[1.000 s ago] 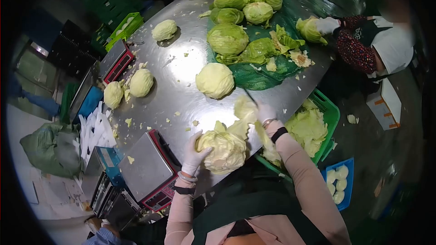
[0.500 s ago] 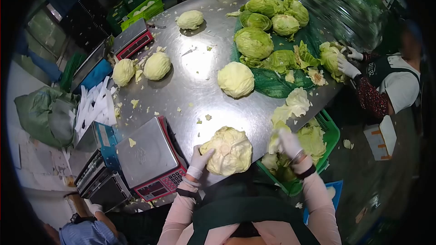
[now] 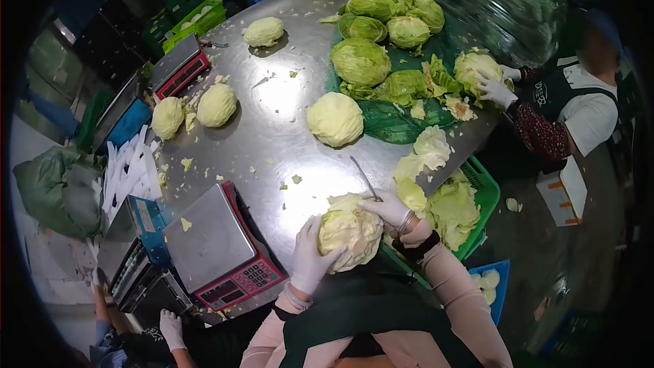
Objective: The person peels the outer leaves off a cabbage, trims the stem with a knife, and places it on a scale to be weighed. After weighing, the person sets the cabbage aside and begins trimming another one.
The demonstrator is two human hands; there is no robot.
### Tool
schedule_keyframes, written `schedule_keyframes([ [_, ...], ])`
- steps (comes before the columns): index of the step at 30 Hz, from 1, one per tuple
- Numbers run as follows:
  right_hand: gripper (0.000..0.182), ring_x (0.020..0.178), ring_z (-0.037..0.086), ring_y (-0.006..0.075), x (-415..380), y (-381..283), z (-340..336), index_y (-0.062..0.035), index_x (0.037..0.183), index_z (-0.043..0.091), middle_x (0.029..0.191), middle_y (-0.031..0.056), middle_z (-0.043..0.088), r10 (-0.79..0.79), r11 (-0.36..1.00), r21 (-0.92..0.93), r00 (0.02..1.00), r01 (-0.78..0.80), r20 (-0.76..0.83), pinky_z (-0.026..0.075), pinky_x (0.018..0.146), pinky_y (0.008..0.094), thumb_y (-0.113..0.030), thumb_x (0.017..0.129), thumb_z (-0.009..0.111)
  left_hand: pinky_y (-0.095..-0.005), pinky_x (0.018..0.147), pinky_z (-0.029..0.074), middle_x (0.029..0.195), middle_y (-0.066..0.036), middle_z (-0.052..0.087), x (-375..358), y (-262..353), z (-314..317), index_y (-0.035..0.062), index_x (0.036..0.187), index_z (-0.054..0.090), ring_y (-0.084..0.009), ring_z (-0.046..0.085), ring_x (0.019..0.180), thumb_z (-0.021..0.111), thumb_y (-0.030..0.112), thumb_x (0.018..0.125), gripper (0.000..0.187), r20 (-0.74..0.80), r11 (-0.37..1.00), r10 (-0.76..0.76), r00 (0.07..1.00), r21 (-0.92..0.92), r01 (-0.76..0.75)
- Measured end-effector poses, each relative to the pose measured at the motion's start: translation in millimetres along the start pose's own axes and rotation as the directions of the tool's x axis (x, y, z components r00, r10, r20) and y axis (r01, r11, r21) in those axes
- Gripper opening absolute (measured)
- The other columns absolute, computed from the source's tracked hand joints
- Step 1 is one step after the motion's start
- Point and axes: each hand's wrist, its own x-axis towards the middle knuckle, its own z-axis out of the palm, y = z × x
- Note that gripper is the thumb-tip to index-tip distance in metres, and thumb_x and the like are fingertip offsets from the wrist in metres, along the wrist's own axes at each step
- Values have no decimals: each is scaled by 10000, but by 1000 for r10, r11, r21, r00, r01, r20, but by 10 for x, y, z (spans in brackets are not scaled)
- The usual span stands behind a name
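cabbage (image 3: 349, 230): pale yellow-green
gloves (image 3: 310, 257): white
table (image 3: 286, 123): silver
crate (image 3: 485, 194): green
scale (image 3: 235, 285): red, grey top

cabbage (image 3: 350, 230) on table (image 3: 286, 123), scale (image 3: 208, 238) left
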Motion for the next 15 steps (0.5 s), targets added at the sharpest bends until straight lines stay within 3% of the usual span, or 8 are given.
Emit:
schedule_keyframes([
  [1, 325, 609, 523, 58, -54, -80, 18, 26, 1067, 575, 764, 28, 589, 36, 986, 163, 999, -40, 28, 427, 553, 189, -161, 819, 672, -403, 969, 380, 1244, -202, 461, -13, 44, 0, 4, 1287, 414, -357, 451, 1135, 777, 338, 658, 799, 3, 1000, -4, 1000, 0, 4],
  [5, 338, 574, 500, 45, -147, -98, 42, 29, 1091, 534, 754, 13, 559, -53, 968, 246, 999, 52, -3, 407, 523, 175, -143, 825, 653, -401, 967, 385, 1250, -205, 460, 24, 48, 40, 6, 1289, 420, -356, 451, 1141, 780, 340, 653, 804, 6, 999, -34, 999, 24, 34],
  [7, 344, 567, 488, 51, -348, -158, -5, 18, 1103, 501, 766, 3, 526, 3, 961, 271, 980, -58, 198, 404, 520, 179, -115, 820, 644, -398, 966, 389, 1253, -209, 459, 44, -48, 56, 5, 1287, 426, -351, 451, 1147, 782, 343, 650, 804, -15, 999, -40, 999, -8, 40],
  [10, 378, 556, 509, 78, -722, -166, -240, 18, 1144, 464, 724, 12, 507, 37, 956, 281, 983, -87, 178, 377, 464, 216, -84, 818, 626, -385, 944, 412, 1208, -215, 498, 52, -333, 57, -6, 1282, 427, -338, 496, 1108, 786, 329, 657, 795, -38, 984, -161, 986, -80, 158],
  [13, 362, 597, 534, 110, -937, 70, -791, 12, 1131, 486, 772, 36, 533, 137, 989, 76, 986, -130, -96, 415, 496, 221, -90, 816, 632, -331, 872, 462, 1076, -173, 579, -46, -796, 150, -25, 1261, 426, -261, 571, 999, 787, 300, 688, 751, 46, 818, -391, 919, -440, 370],
  [14, 348, 619, 549, 119, -954, 162, -925, 7, 1131, 507, 795, 45, 555, 128, 992, 44, 972, -121, -196, 432, 510, 222, -109, 827, 630, -331, 872, 462, 1076, -173, 579, -103, -878, 157, -25, 1261, 426, -261, 571, 999, 787, 300, 688, 751, 35, 815, -402, 915, -442, 375],
  [15, 348, 619, 549, 119, -947, 329, -1051, 7, 1131, 507, 795, 45, 555, 129, 992, 37, 975, -124, -183, 432, 510, 222, -109, 827, 630, -325, 874, 461, 1074, -167, 577, -153, -937, 166, -24, 1253, 431, -248, 567, 1002, 790, 304, 687, 746, 74, 778, -449, 890, -457, 431],
])
